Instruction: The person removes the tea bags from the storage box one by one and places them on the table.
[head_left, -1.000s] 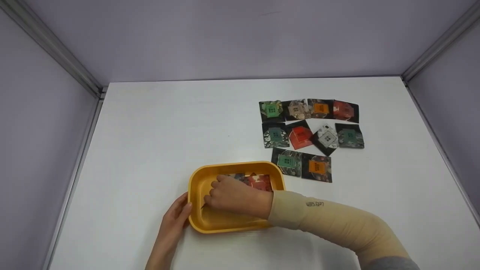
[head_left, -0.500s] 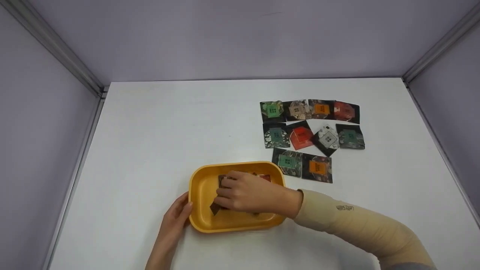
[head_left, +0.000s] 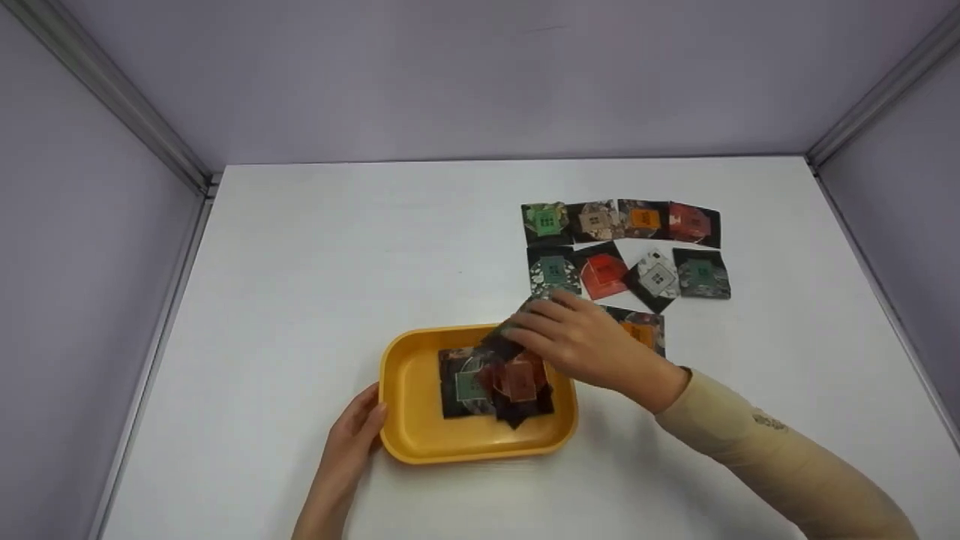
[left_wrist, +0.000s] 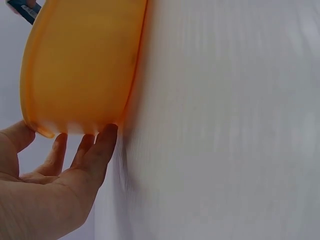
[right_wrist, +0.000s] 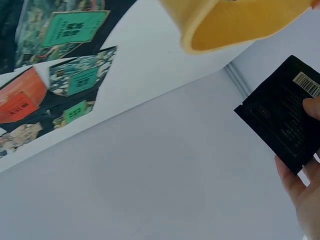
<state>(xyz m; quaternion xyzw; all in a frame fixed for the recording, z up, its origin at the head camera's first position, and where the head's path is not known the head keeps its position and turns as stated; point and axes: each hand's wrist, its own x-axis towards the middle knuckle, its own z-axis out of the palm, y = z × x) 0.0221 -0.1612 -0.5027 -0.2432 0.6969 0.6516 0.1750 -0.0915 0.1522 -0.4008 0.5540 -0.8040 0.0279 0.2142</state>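
Note:
My left hand [head_left: 351, 431] holds the left end of a yellow plastic tray [head_left: 409, 439]. The left wrist view has the thumb at its rim and fingertips [left_wrist: 107, 135] against the end wall. Above the tray's far right corner, my right hand [head_left: 577, 334] pinches a flat dark sachet [head_left: 502, 343]. Its black back with a barcode faces the right wrist view, the thumb lying over one edge. Inside the tray lie a dark sachet with a green label [head_left: 469, 386] and a red-labelled sachet [head_left: 520, 384], overlapping others that are partly hidden.
Beyond the tray's right side, several square sachets lie in rows, among them a red one [head_left: 602, 271], a grey tilted one [head_left: 654, 279] and an orange-labelled one [head_left: 645, 334] partly behind the right hand. Walls border the white table [head_left: 315, 262].
My right hand has come up out of the tray, moving right and away from me with a sachet, uncovering the sachets inside. My left hand stays at the tray's end.

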